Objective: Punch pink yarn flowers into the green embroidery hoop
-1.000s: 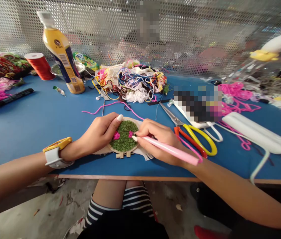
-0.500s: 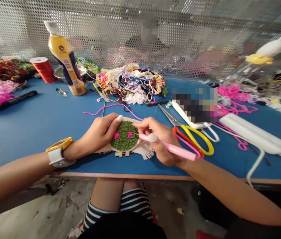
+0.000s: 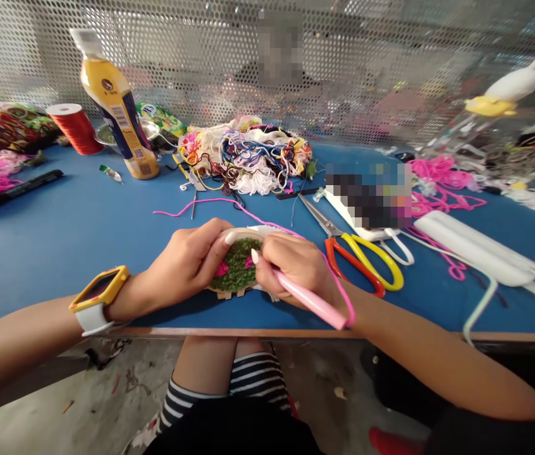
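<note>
My left hand [image 3: 196, 259] is closed on the left rim of a round embroidery hoop [image 3: 224, 295], thumb on top. Green looped yarn [image 3: 236, 268] fills the cloth inside it, with two small pink patches. In my right hand [image 3: 296, 262] is a pink punch needle [image 3: 312, 301], gripped like a pen at the hoop's right side. Its tip is hidden behind my fingers. A pink yarn strand [image 3: 210, 200] runs across the table, over my right hand, to the tool's back end.
Scissors with red and yellow handles [image 3: 353, 253] lie right of my right hand. Behind the hoop is a heap of mixed yarn [image 3: 253, 158]. A drink bottle [image 3: 118, 114] and red thread spool [image 3: 75, 129] stand back left. A white power bank-like block [image 3: 476, 249] with cables lies right.
My right hand has turned and moved in over the hoop's right side, covering the needle tip. The punch needle's back end swung down and left. The hoop has tilted.
</note>
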The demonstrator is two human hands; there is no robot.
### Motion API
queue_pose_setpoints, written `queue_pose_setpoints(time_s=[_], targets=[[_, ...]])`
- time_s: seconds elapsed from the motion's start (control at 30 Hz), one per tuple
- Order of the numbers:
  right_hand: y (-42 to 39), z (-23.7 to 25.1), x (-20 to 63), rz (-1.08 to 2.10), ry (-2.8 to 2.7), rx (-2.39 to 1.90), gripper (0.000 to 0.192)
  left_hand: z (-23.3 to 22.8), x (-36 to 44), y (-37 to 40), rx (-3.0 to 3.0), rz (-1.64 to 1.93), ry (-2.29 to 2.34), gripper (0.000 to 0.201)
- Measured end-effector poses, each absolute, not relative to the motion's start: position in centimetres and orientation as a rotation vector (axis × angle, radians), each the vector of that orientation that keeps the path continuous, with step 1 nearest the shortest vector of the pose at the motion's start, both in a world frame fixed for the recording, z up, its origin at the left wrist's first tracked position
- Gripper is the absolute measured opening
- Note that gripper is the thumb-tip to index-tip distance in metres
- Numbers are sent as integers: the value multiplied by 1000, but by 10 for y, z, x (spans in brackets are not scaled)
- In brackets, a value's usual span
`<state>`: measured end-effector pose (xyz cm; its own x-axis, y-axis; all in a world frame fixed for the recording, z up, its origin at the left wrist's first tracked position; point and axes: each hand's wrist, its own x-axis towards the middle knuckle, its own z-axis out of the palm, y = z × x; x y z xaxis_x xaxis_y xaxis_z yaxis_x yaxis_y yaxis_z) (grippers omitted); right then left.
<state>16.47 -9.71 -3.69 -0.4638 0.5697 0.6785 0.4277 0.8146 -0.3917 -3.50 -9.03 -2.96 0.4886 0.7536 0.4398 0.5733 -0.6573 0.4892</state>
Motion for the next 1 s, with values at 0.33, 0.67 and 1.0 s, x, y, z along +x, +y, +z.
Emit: queue_pose_setpoints(time_s=[0.33,0.67,1.0], targets=[[-103,-46,179,682,-1897,-938,29,-39,-32,-75,2353,959,1186,33],[-108,-43,177,761,-1802,-959,30,-37,-33,-77,2344,921,1178,32],[-100,-35,181,592,-2058,-899,10,-40,-33,-73,2308,935,1210,34]])
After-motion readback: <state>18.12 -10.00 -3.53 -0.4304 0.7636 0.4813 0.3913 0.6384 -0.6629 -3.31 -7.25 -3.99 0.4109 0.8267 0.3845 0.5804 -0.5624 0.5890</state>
